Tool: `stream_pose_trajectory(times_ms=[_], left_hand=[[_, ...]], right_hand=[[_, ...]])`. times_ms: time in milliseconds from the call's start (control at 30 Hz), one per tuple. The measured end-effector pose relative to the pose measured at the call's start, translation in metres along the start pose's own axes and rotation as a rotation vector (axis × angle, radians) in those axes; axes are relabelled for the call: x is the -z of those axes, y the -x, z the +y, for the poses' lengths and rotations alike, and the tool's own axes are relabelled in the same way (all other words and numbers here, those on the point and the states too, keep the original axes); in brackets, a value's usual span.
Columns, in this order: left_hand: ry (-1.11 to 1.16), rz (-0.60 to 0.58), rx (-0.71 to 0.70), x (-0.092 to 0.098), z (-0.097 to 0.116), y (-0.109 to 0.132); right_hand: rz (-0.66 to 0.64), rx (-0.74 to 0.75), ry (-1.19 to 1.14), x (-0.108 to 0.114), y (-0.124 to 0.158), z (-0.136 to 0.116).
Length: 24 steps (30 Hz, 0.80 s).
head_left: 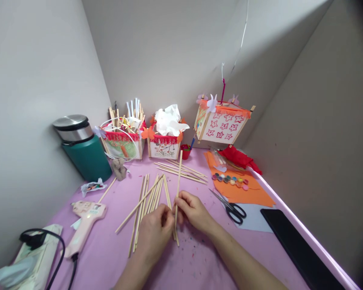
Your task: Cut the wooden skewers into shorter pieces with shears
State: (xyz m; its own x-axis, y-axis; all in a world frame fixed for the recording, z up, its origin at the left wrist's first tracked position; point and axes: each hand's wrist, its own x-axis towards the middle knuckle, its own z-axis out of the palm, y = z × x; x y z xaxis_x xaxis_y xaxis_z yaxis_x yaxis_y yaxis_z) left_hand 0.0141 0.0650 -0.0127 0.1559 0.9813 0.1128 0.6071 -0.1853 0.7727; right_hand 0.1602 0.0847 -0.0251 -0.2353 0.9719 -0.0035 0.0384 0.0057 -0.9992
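Observation:
My right hand (195, 209) pinches a thin wooden stick (179, 173) near its lower part, and the stick points away from me. Close beside it, my left hand (157, 225) is closed with its fingertips curled in near the same stick; what lies in them is hidden. Under and between the hands, more sticks (167, 191) lie on the table. Left of them several loose sticks (148, 197) fan out, one crossing over the others. Farther back, another bunch of sticks (184, 173) lies sideways.
A pink glue gun (86, 221), a power strip (38, 262) and a green flask (86, 155) stand or lie at left. Decorated boxes (165, 147) line the back, beneath a hanging lantern (224, 125). Scissors (232, 209), paint pots (230, 179) and a black bar (299, 245) lie right.

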Motion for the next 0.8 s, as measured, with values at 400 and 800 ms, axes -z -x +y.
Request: stream_pose_trajectory(times_ms=[400, 800], left_hand=[[0.178, 0.019, 0.056, 0.003, 0.003, -0.003], [0.861, -0.387, 0.257, -0.006, -0.002, -0.006]], right_hand=[[0.067, 0.004, -0.048, -0.007, 0.003, -0.007], [0.014, 0.019, -0.012, -0.012, 0.007, -0.006]])
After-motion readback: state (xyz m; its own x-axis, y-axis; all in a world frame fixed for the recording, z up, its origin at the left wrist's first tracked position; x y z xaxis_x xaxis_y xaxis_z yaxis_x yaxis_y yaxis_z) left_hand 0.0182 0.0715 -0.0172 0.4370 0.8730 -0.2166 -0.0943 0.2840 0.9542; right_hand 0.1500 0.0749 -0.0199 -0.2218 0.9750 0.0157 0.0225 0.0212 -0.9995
